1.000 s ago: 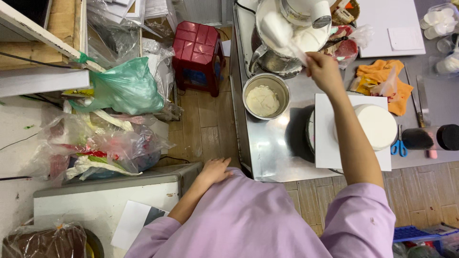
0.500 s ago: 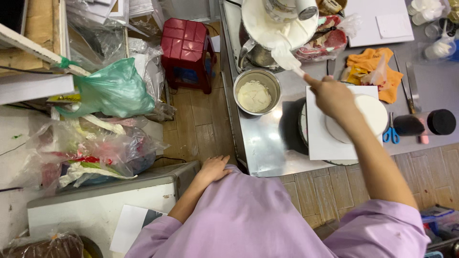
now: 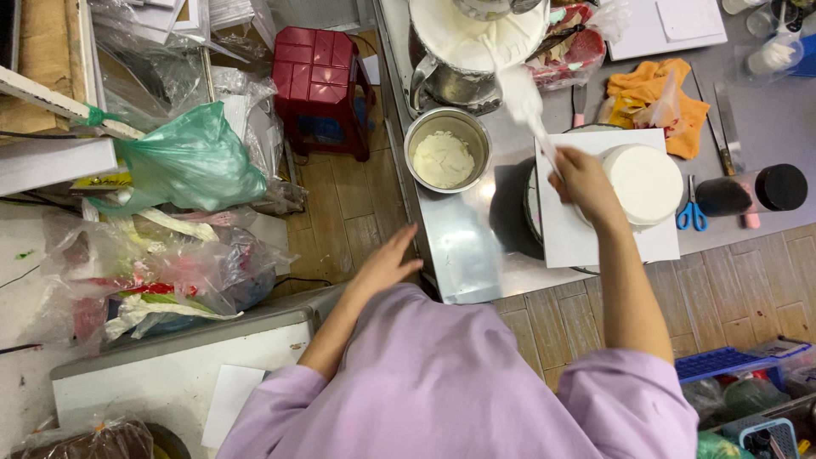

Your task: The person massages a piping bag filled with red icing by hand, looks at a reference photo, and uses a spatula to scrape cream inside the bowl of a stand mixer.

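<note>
There my right hand gripped the cream-laden spatula, its blade running away from me, the white cake just beside my knuckles.

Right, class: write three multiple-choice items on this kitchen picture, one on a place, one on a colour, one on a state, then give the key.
1. Where does the small steel bowl of cream stand?
A. on the red stool
B. on the steel counter, left of the cake
C. on the floor

2. What colour are the scissors' handles?
A. blue
B. green
C. black

3. What is the right hand doing?
A. resting flat
B. gripping a cream-coated spatula
C. holding scissors

Key: B, the bowl sits on the counter beside the white cake; A, the handles are blue; B, fingers close round the handle.
</note>
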